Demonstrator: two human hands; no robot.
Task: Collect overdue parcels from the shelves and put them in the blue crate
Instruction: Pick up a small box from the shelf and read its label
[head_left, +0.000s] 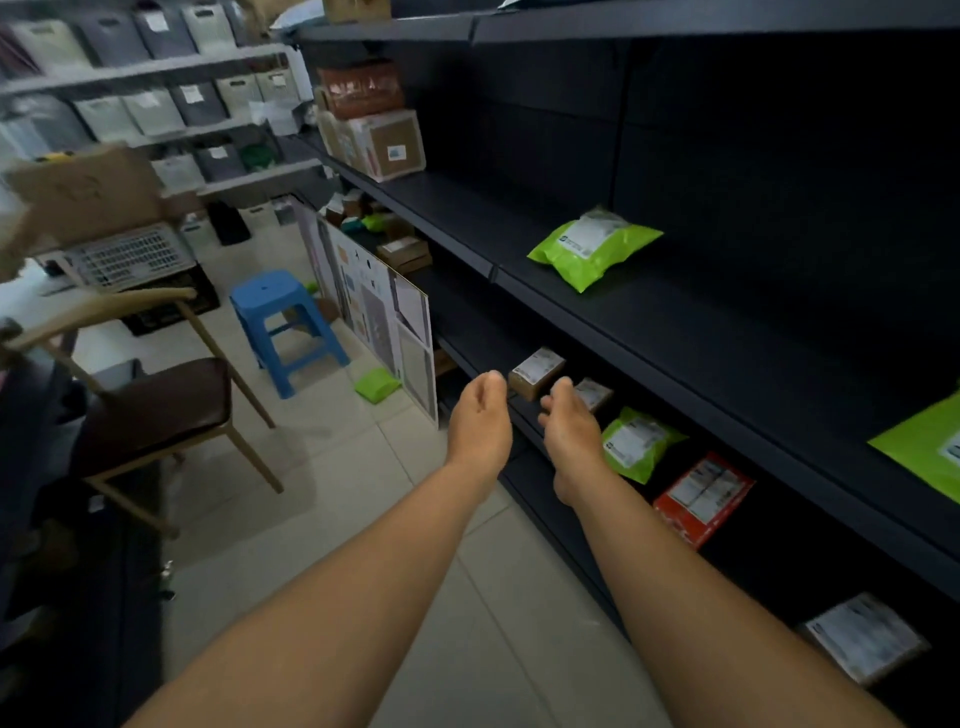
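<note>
Both my arms stretch toward the lower dark shelf (524, 415). My left hand (480, 415) and my right hand (569, 426) are held a little apart, fingers loosely curled, nothing in them. Just beyond the fingertips a small brown box with a white label (535, 371) lies on that shelf, with a second small box (595, 392) to its right. Further right lie a green mailer (636, 441), a red parcel (704, 499) and a labelled brown box (865, 636). On the shelf above lie a green mailer (592, 247) and another green mailer (930, 447). No blue crate is in view.
A blue stool (283, 322) stands in the aisle, with a green mailer (376, 384) on the floor beside a leaning board (384, 322). A chair (156, 400) stands at left. Stacked boxes (374, 124) sit at the shelf's far end. Bags fill the far grey racks (156, 104).
</note>
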